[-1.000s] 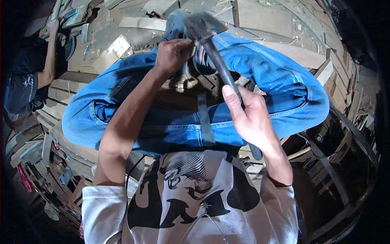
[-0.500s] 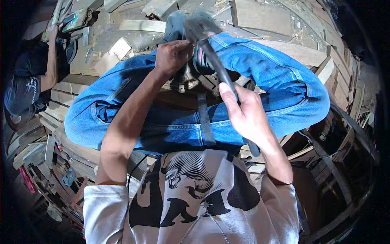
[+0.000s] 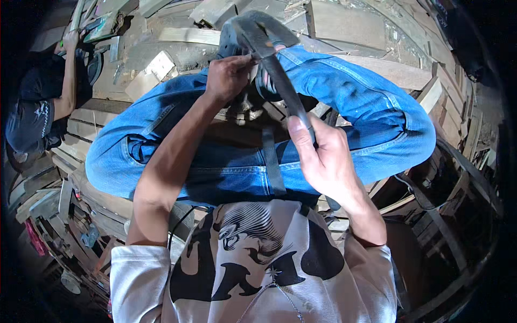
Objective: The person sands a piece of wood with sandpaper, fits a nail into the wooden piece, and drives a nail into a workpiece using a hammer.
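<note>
My right hand [image 3: 326,153] is wrapped around the dark handle of a hammer [image 3: 285,86], with the thumb lying along it. The handle slants up and left to a broad grey metal head above my feet, just beyond the left hand's fingertips. My left hand [image 3: 229,78] is closed in a pinch between my shins, close beside the hammer head. Whatever those fingers hold, if anything, is too small or hidden to make out. My legs in blue jeans [image 3: 226,180] are folded around the spot, and a shadowed work area lies between them.
Wooden boards and offcuts, among them a pale block [image 3: 160,64] and a wide board [image 3: 349,26], lie around my feet. At the left, another person [image 3: 40,102] sits with an arm reaching to a green-edged piece. A dark strap [image 3: 273,161] hangs over my lap.
The hammer head has come up slightly, and its handle has shifted with my right hand. My left hand stays nearly where it was, still pinched.
</note>
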The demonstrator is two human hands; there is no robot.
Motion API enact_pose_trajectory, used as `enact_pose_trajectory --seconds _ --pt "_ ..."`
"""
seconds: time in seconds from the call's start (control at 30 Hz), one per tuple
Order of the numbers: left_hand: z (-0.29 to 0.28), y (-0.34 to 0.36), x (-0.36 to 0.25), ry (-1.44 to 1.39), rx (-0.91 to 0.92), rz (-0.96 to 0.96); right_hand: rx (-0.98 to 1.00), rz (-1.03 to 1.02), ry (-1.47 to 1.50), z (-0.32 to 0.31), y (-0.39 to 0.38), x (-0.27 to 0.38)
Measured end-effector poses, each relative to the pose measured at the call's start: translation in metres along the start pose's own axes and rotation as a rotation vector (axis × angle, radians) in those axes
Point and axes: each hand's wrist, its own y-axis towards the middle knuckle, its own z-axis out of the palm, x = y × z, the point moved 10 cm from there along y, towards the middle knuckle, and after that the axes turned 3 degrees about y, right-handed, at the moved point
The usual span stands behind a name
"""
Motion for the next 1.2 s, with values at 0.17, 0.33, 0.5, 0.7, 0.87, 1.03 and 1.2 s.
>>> enact_pose_trajectory --seconds 0.17,0.33,0.5,0.7,0.87,1.03,1.2 --pt "0.006 0.003 0.0 0.103 0.072 0.049 0.025 0.012 -0.089 0.002 0.01 -0.018" --pt "-0.001 0.001 0.004 -0.048 -0.004 0.058 0.006 -0.051 -0.013 -0.001 0.004 0.009" --pt "0.003 0.005 -0.002 0.055 0.13 0.011 0.038 0.042 -0.104 0.003 0.009 -0.019" --pt "-0.007 0.003 -0.005 -0.077 -0.036 0.013 0.006 -0.012 0.013 -0.002 0.0 -0.004" --pt "0.012 -0.006 0.014 0.055 0.104 0.022 0.048 0.013 -0.006 0.007 0.006 -0.008" --pt "-0.002 0.0 -0.002 -0.074 0.022 -0.024 0.012 -0.048 0.008 0.001 0.002 -0.004" --pt "0.003 0.005 0.009 0.003 0.089 -0.007 0.001 -0.014 -0.022 0.0 0.003 -0.002"
